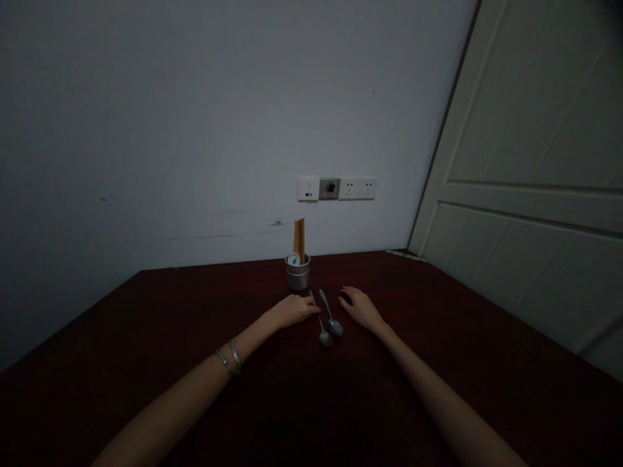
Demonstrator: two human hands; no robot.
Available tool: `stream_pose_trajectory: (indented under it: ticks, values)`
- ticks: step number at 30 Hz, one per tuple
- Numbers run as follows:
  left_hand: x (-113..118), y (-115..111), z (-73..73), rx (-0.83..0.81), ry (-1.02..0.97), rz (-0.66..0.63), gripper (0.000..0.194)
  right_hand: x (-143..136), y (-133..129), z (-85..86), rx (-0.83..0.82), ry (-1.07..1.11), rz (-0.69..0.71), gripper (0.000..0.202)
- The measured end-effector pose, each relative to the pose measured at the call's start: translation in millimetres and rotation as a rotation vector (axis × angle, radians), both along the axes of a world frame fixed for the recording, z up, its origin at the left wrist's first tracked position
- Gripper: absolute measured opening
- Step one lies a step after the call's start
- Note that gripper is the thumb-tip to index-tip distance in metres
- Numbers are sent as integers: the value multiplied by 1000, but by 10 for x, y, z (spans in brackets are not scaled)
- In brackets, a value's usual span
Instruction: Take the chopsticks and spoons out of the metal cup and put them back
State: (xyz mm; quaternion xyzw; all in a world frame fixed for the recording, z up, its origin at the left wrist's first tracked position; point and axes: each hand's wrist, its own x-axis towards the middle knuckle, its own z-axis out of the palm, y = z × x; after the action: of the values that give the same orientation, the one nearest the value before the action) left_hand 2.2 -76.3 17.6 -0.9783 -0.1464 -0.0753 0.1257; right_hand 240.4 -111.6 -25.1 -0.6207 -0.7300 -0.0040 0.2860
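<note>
Two metal spoons lie side by side on the dark red table, bowls toward me. My left hand is closed at the handle of the left spoon, thumb and fingers around it. Just to the right is the second spoon, untouched, its handle pointing away from me. My right hand rests on the table to the right of that spoon, fingers stretched out and holding nothing. Beyond the spoons stands a grey metal cup with wooden chopsticks and a white piece with a blue mark in it.
The dark red table meets a pale wall at the back. Wall sockets sit above the table. A white panelled door borders the right side. A thin strip lies at the back right edge.
</note>
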Motion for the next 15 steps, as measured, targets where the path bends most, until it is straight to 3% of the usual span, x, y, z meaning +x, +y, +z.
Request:
stream_pose_trajectory:
  ticks: [10,15]
  values:
    - [-42,82,-86,127,6,-56,28,7,13,-18,20,-21,2,40]
    - [-55,105,-78,115,-24,-104,24,7,21,-33,31,-34,-3,40]
